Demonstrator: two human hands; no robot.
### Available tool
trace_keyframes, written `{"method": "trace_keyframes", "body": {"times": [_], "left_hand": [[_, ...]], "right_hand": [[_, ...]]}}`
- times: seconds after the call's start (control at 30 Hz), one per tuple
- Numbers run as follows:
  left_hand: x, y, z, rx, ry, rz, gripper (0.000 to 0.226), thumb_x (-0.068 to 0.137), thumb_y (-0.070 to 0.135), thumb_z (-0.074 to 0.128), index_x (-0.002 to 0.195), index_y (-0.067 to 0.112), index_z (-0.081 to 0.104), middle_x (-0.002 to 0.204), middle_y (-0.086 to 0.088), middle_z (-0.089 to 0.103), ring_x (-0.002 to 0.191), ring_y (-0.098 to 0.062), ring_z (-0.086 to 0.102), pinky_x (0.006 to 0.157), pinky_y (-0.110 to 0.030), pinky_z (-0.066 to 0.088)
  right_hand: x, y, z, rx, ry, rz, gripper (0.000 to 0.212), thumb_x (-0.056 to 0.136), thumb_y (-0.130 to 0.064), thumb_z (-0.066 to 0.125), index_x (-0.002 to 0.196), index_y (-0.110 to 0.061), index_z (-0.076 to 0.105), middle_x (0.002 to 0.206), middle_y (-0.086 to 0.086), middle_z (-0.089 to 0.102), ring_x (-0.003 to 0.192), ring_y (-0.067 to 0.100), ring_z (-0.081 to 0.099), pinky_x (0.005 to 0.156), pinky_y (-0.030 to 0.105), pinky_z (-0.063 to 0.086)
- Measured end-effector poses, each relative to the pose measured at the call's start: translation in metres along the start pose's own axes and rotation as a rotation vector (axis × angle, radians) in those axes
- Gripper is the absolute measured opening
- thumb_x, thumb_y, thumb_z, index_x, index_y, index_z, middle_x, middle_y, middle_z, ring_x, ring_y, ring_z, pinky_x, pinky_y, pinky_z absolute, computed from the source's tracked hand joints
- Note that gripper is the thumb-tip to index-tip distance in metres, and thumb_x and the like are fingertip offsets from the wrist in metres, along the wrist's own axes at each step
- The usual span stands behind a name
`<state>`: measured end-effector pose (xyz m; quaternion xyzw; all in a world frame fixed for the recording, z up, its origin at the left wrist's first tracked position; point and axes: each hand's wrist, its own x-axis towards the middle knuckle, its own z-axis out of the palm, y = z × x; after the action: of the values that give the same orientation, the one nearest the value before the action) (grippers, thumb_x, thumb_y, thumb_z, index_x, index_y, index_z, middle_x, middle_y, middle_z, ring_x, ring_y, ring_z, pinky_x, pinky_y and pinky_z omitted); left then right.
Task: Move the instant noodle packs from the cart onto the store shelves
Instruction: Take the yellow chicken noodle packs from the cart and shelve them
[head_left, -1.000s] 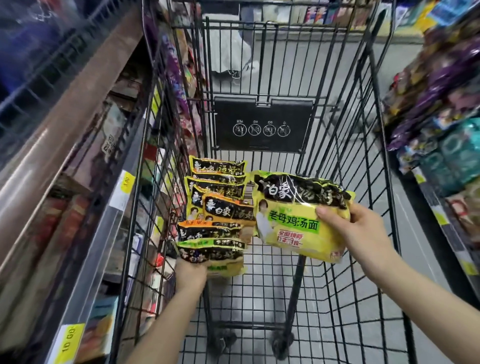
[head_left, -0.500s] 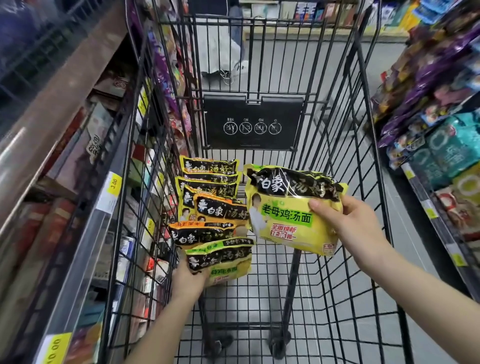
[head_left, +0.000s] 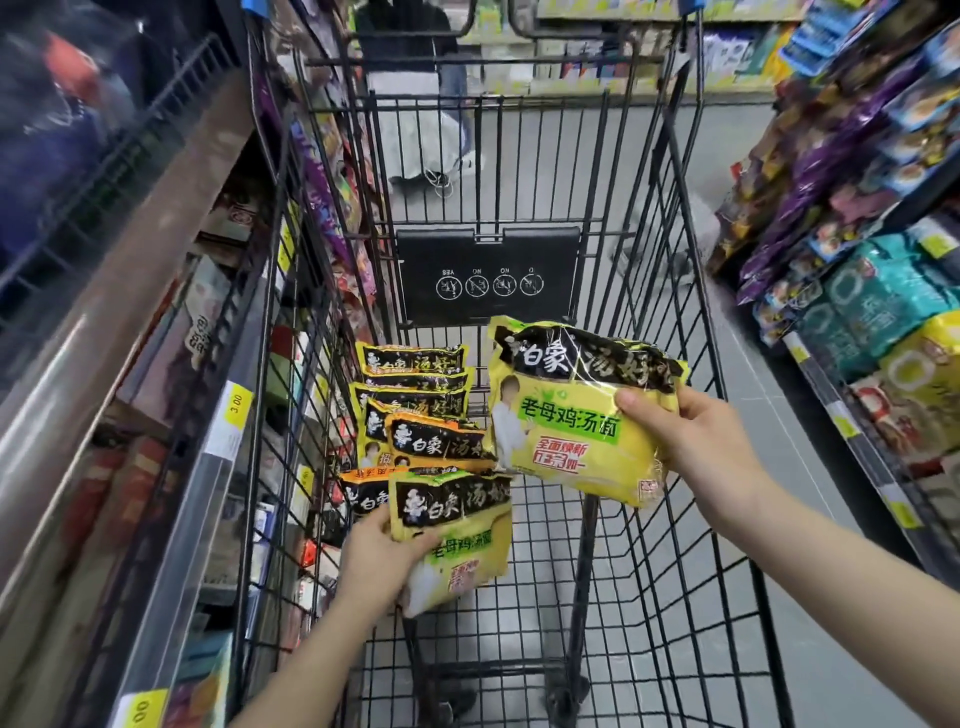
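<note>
Head view, the only one we are working from: we are standing over the black wire shopping cart, both arms reaching into its basket. Our right hand is gripping a large yellow-and-black plastic multipack of instant noodles, thumb curled over its front face and fingers hidden behind it, and is holding it up above the cart floor. Our left hand is closing round a second yellow-and-black noodle pack, thumb across its front, at the near end of a row of orange- and yellow-and-black noodle packs that are standing against the cart's left wall. The grey metal store shelf with yellow price tags is running just beside that wall, on our left; other packaged goods are filling the shelves on our right.

We are judging that both packs are being lifted out, with the shelving itself not yet begun. The likely trouble: the slick film could be slipping through a one-handed edge grip, and the left pack could be dragging its neighbours over as it leaves the row. The cart's high wire side could also be snagging a pack while we are swinging it across to the shelf.
</note>
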<state>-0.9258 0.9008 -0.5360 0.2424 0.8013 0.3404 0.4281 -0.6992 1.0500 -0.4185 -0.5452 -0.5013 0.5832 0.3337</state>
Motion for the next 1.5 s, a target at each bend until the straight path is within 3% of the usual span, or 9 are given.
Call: {"method": "trace_keyframes", "body": {"times": [0.3, 0.53, 0.77, 0.83, 0.97, 1.1, 1.2, 1.33, 1.5], "left_hand": [[-0.028, 0.108, -0.075, -0.083, -0.063, 0.141, 0.042, 0.058, 0.031, 0.082, 0.090, 0.010, 0.065, 0.077, -0.008, 0.074, 0.073, -0.029, 0.070, 0.067, -0.039, 0.057], [-0.070, 0.216, -0.124, -0.262, -0.156, 0.289, 0.045, 0.056, 0.022, 0.078, 0.092, 0.001, 0.062, 0.084, -0.017, 0.073, 0.072, -0.030, 0.065, 0.050, -0.029, 0.048], [-0.123, 0.307, -0.125, -0.267, -0.263, 0.462, 0.048, 0.053, 0.026, 0.077, 0.092, 0.003, 0.058, 0.081, -0.017, 0.071, 0.069, -0.029, 0.066, 0.057, -0.033, 0.049], [-0.141, 0.333, -0.115, -0.254, -0.319, 0.513, 0.052, 0.053, 0.026, 0.078, 0.096, 0.002, 0.060, 0.085, -0.018, 0.072, 0.072, -0.031, 0.067, 0.058, -0.034, 0.050], [-0.188, 0.379, -0.073, -0.229, -0.462, 0.604, 0.048, 0.054, 0.021, 0.076, 0.097, 0.003, 0.062, 0.084, -0.011, 0.074, 0.072, -0.028, 0.070, 0.067, -0.038, 0.054], [-0.254, 0.411, -0.016, -0.178, -0.656, 0.676, 0.047, 0.055, 0.018, 0.076, 0.096, 0.002, 0.060, 0.080, -0.009, 0.074, 0.067, -0.024, 0.070, 0.060, -0.035, 0.057], [-0.313, 0.421, 0.032, -0.143, -0.776, 0.723, 0.055, 0.049, 0.014, 0.088, 0.096, 0.003, 0.062, 0.085, -0.012, 0.074, 0.070, -0.027, 0.070, 0.074, -0.047, 0.054], [-0.410, 0.412, 0.096, -0.137, -0.967, 0.753, 0.043, 0.057, 0.012, 0.076, 0.098, 0.004, 0.062, 0.086, -0.014, 0.074, 0.068, -0.028, 0.070, 0.065, -0.043, 0.056], [-0.528, 0.383, 0.168, -0.063, -1.190, 0.771, 0.063, 0.040, 0.026, 0.090, 0.093, 0.005, 0.066, 0.094, -0.020, 0.072, 0.085, -0.040, 0.067, 0.089, -0.059, 0.044]], "right_hand": [[-0.028, -0.086, -0.026, 0.066, 0.025, -0.003, 0.015, 0.081, -0.023, 0.069, 0.089, -0.010, 0.067, 0.081, 0.006, 0.073, 0.063, 0.016, 0.069, 0.056, 0.025, 0.053], [-0.073, -0.182, -0.066, 0.043, 0.056, -0.095, 0.014, 0.083, -0.021, 0.066, 0.087, -0.008, 0.066, 0.062, -0.001, 0.072, 0.052, 0.010, 0.066, 0.056, 0.027, 0.054], [-0.142, -0.242, -0.130, 0.118, 0.187, -0.082, 0.033, 0.081, -0.027, 0.069, 0.102, -0.002, 0.066, 0.094, 0.017, 0.074, 0.079, 0.030, 0.068, 0.075, 0.039, 0.057], [-0.168, -0.254, -0.155, 0.141, 0.237, -0.092, 0.035, 0.075, -0.028, 0.072, 0.099, -0.004, 0.068, 0.091, 0.019, 0.074, 0.078, 0.031, 0.068, 0.080, 0.044, 0.056], [-0.231, -0.267, -0.213, 0.136, 0.322, -0.135, 0.039, 0.070, -0.032, 0.072, 0.096, -0.004, 0.067, 0.078, 0.011, 0.075, 0.059, 0.021, 0.070, 0.055, 0.031, 0.057], [-0.312, -0.261, -0.273, 0.127, 0.486, -0.148, 0.045, 0.066, -0.034, 0.074, 0.096, -0.002, 0.065, 0.074, 0.009, 0.075, 0.061, 0.022, 0.068, 0.066, 0.038, 0.055], [-0.390, -0.246, -0.315, 0.139, 0.629, -0.173, 0.034, 0.070, -0.032, 0.073, 0.088, -0.004, 0.065, 0.069, 0.010, 0.073, 0.057, 0.023, 0.065, 0.058, 0.030, 0.049], [-0.508, -0.219, -0.362, 0.150, 0.790, -0.159, 0.027, 0.072, -0.030, 0.072, 0.086, -0.007, 0.068, 0.070, 0.009, 0.074, 0.053, 0.021, 0.067, 0.056, 0.032, 0.056], [-0.660, -0.178, -0.401, 0.158, 0.994, -0.116, 0.038, 0.069, -0.034, 0.073, 0.096, -0.008, 0.069, 0.086, 0.012, 0.076, 0.076, 0.029, 0.072, 0.079, 0.045, 0.057]]}}
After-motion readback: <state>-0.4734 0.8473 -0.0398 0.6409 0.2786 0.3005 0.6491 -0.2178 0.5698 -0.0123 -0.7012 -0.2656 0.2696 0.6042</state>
